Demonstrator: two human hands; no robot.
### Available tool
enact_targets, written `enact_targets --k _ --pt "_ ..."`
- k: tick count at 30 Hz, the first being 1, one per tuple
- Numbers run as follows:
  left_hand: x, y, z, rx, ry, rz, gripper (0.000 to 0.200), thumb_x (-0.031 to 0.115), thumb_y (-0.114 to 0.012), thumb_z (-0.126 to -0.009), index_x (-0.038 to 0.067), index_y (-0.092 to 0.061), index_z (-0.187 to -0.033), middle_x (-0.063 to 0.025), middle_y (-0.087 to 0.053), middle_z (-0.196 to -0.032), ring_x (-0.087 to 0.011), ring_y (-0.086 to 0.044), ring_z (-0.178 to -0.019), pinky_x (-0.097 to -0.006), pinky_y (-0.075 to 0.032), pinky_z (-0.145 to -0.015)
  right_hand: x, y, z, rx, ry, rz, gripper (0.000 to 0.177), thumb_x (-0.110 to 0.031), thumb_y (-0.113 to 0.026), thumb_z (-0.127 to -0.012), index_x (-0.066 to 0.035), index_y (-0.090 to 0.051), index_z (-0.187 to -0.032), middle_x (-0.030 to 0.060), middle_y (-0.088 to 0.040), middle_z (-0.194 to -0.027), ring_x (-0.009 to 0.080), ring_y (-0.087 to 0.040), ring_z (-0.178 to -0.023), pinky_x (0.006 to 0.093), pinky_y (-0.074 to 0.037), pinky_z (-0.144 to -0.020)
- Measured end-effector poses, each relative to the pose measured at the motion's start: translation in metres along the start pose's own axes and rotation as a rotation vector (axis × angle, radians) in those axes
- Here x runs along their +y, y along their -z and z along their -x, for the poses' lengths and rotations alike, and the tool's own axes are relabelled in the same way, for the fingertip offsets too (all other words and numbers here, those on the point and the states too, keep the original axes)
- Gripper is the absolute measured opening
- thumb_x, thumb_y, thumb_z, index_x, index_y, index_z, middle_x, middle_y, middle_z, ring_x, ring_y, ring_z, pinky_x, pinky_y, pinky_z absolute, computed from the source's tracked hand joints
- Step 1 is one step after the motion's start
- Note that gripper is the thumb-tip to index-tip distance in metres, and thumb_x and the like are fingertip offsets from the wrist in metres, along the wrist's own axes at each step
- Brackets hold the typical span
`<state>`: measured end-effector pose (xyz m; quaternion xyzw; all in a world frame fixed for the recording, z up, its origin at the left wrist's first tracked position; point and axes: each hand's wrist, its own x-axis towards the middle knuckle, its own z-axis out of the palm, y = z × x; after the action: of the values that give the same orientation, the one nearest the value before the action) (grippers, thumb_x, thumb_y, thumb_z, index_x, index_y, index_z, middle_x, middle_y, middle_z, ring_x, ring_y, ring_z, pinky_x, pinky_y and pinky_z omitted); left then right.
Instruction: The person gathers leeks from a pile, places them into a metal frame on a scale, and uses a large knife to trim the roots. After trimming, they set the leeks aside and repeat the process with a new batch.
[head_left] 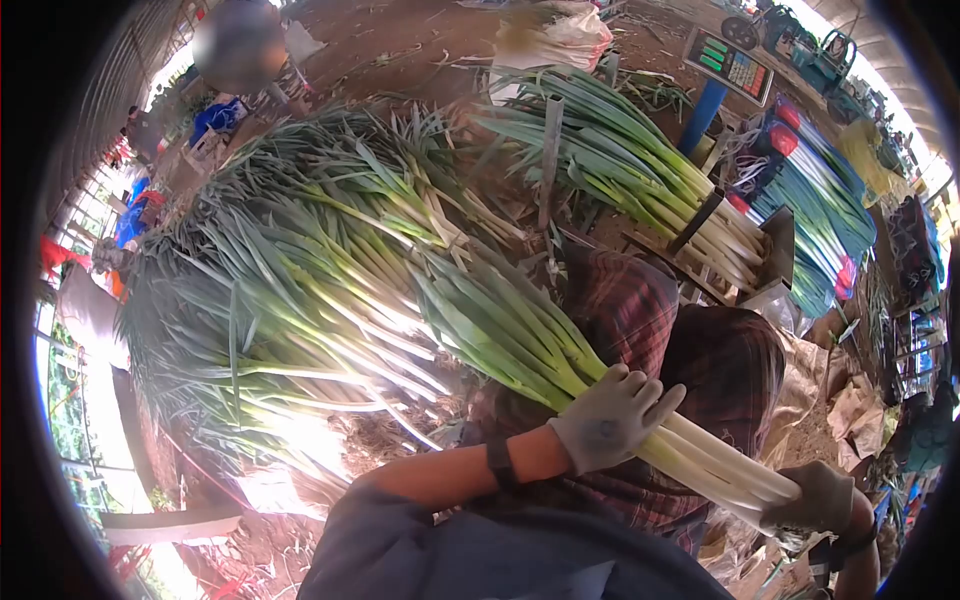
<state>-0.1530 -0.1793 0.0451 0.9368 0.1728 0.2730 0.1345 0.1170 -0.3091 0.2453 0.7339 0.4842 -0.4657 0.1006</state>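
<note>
A bundle of leeks [540, 350] lies slantwise across my lap, green leaves to the upper left and white stems to the lower right. My left hand [615, 418], in a pale glove, is wrapped over the middle of the bundle. At the root end, my right hand [815, 498], in a darker glove, is closed round the stem ends; some of its fingers are hidden. To the left spreads a large heap of loose leeks [300, 270]. Beyond my knees, another stack of leeks [640, 160] rests in a metal frame [780, 245].
A scale display [728, 66] stands on a blue post at the upper right. Beside it are tied leek bundles [815, 200] with red and blue wrapping. A white sack [560, 35] is at the back. An upright metal bar [551, 160] rises near the frame. Other people are at the upper left.
</note>
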Motion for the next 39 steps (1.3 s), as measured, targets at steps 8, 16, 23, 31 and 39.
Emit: enact_targets --k 8,16,23,31,39 --pt "-0.006 -0.007 -0.013 -0.072 0.026 -0.168 0.034 0.020 -0.061 -0.085 0.005 -0.060 -0.116 -0.0047 -0.058 -0.092 -0.0231 -0.057 -0.085 -0.0384 -0.045 -0.081 -0.034 -0.050 -0.012 0.625 0.404 0.634 0.101 -0.033 -0.089 -0.060 0.003 -0.044 -0.143 0.0192 -0.058 -0.128 0.0420 -0.058 -0.109 0.0511 -0.047 -0.097" --pt "-0.012 0.010 -0.023 0.038 0.065 -0.060 0.059 0.019 -0.073 -0.075 0.003 -0.056 -0.129 -0.0083 -0.062 -0.105 -0.0258 -0.059 -0.099 -0.0442 -0.044 -0.095 -0.010 -0.037 -0.038 0.918 0.428 1.097 0.052 -0.012 -0.063 -0.077 0.003 -0.056 -0.126 0.0118 -0.056 -0.091 0.0269 -0.055 -0.077 0.0414 -0.047 -0.072" --pt "-0.054 0.034 -0.024 0.065 0.181 -0.119 0.057 0.019 -0.073 -0.075 0.005 -0.055 -0.127 -0.0107 -0.061 -0.110 -0.0319 -0.058 -0.106 -0.0513 -0.040 -0.105 -0.044 0.027 -0.021 0.901 0.443 1.157 0.032 -0.012 -0.063 -0.078 0.000 -0.059 -0.108 0.0082 -0.057 -0.081 0.0239 -0.058 -0.075 0.0391 -0.048 -0.071" --pt "-0.082 0.093 -0.074 0.082 0.133 -0.304 0.057 0.016 -0.072 -0.070 0.007 -0.054 -0.123 -0.0110 -0.061 -0.109 -0.0316 -0.058 -0.106 -0.0556 -0.036 -0.110 -0.062 0.089 -0.031 1.083 0.529 1.156 0.033 -0.012 -0.066 -0.072 -0.002 -0.060 -0.103 0.0089 -0.059 -0.086 0.0242 -0.060 -0.077 0.0398 -0.048 -0.072" --pt "-0.151 0.175 -0.182 0.179 -0.015 -0.786 0.063 -0.002 -0.065 -0.069 0.002 -0.055 -0.131 -0.0143 -0.062 -0.115 -0.0327 -0.059 -0.112 -0.0550 -0.034 -0.114 -0.064 0.160 -0.129 1.397 0.639 0.811 0.046 -0.014 -0.077 -0.067 -0.005 -0.058 -0.108 0.0099 -0.062 -0.092 0.0295 -0.062 -0.084 0.0412 -0.050 -0.077"
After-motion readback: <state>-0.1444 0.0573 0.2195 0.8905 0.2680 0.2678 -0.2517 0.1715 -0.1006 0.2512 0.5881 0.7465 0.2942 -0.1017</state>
